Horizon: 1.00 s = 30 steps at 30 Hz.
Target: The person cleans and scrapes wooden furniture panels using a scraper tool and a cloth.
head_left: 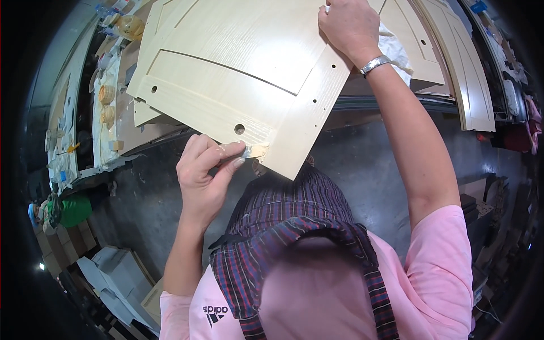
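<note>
A pale cream cabinet door panel [238, 62] with a grooved frame and several drilled holes lies tilted in front of me, one corner pointing toward my body. My left hand [201, 173] pinches a small putty knife [247, 152], its handle mostly hidden by the fingers. Cream filler [260, 150] covers the blade and touches the panel's near edge, just below a round hole. At the far right edge of the panel, my right hand [351, 28] is closed over the rim; its fingertips are partly out of sight. A white cloth [395, 54] hangs beside that hand.
More cream panels [462, 62] lie to the right and beneath. Along the left, a bench carries yellowish containers [106, 95], an amber jar [130, 26] and a small wooden block [116, 145]. White boxes [116, 277] and a green cloth [75, 208] are at lower left.
</note>
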{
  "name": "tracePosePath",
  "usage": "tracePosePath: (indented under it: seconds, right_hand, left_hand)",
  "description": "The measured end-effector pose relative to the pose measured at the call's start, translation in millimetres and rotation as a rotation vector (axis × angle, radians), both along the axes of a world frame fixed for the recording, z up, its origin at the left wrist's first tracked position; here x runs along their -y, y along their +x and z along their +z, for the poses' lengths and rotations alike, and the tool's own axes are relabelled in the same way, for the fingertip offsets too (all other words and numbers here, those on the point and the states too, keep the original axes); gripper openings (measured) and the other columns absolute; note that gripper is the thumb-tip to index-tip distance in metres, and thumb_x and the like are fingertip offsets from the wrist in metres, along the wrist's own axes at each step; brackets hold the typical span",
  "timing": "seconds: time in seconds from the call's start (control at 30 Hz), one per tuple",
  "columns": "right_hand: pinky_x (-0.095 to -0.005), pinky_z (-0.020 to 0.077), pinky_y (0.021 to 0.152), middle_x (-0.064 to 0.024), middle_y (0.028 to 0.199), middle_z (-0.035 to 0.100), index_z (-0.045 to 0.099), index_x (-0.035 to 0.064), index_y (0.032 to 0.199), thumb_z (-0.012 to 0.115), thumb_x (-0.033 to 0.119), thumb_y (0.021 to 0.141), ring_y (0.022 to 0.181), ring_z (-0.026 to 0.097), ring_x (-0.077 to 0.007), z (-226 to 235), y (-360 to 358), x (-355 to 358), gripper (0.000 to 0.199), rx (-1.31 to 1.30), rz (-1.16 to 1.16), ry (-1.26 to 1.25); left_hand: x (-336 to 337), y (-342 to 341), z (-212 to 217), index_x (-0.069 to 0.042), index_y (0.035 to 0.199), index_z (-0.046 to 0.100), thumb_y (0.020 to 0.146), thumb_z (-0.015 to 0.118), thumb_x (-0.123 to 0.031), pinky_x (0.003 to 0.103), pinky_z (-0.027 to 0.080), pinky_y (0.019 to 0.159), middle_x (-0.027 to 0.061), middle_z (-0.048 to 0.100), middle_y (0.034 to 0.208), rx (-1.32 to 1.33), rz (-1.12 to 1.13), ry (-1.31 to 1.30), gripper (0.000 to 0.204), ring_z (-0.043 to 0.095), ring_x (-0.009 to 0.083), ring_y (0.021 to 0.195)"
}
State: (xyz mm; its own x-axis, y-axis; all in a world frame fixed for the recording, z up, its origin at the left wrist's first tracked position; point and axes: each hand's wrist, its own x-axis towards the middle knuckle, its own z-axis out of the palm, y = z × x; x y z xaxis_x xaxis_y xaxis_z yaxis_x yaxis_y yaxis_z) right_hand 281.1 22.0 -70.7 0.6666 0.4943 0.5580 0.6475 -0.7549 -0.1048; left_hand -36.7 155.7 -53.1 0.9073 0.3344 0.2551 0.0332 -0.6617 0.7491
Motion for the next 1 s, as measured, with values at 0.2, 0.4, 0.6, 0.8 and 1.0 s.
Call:
tracePosePath:
  seconds: [0.2, 0.4, 0.6, 0.8, 1.0]
  right_hand:
    - [-0.0458, 0.0509, 0.09, -0.0168, 0.098, 0.067, 0.069, 0.003, 0.092, 0.061, 0.019, 0.087, 0.101, 0.062, -0.0347, 0, 0, 1, 0.019, 0.005, -0.006, -0.012]
    - [-0.0457, 0.0509, 0.09, -0.0168, 0.098, 0.067, 0.069, 0.003, 0.092, 0.061, 0.019, 0.086, 0.101, 0.062, -0.0344, -1, 0, 1, 0.019, 0.002, -0.001, -0.007]
    - [-0.0452, 0.0511, 0.09, -0.017, 0.098, 0.067, 0.069, 0.0031, 0.092, 0.062, 0.02, 0.086, 0.101, 0.063, -0.0343, 0, 0, 0, 0.019, -0.014, -0.01, -0.018]
    - [-0.0451, 0.0511, 0.09, -0.017, 0.097, 0.067, 0.069, 0.0034, 0.092, 0.062, 0.02, 0.086, 0.101, 0.063, -0.0341, -1, 1, 1, 0.019, -0.007, -0.009, -0.013]
    - [-0.0449, 0.0511, 0.09, -0.0171, 0.097, 0.067, 0.07, 0.0029, 0.092, 0.062, 0.02, 0.086, 0.1, 0.063, -0.034, -2, 2, 1, 0.019, -0.009, -0.014, -0.029]
  left_hand:
    - [0, 0, 0, -0.004, 0.097, 0.079, 0.068, 0.08, 0.005, 0.031, 0.04, 0.064, 0.0031, 0.052, 0.072, 0.023, 0.002, 0.033, 0.03, 0.049, 0.018, 0.072]
    - [0, 6, 4, -0.005, 0.096, 0.079, 0.068, 0.08, 0.005, 0.031, 0.04, 0.064, 0.0033, 0.052, 0.072, 0.017, -0.021, 0.094, 0.03, 0.049, 0.0189, 0.073]
    - [0, 6, 4, -0.005, 0.096, 0.079, 0.068, 0.08, 0.006, 0.032, 0.041, 0.064, 0.0035, 0.052, 0.071, 0.018, -0.029, 0.083, 0.03, 0.05, 0.0191, 0.072]
    - [-3, 2, 5, -0.005, 0.096, 0.079, 0.067, 0.08, 0.005, 0.031, 0.04, 0.063, 0.0037, 0.052, 0.071, 0.017, -0.033, 0.038, 0.031, 0.05, 0.0188, 0.071]
    - [-10, -9, 6, -0.001, 0.1, 0.078, 0.069, 0.078, 0.009, 0.026, 0.04, 0.064, 0.0028, 0.053, 0.075, -0.05, -0.1, 0.055, 0.032, 0.051, 0.0147, 0.073]
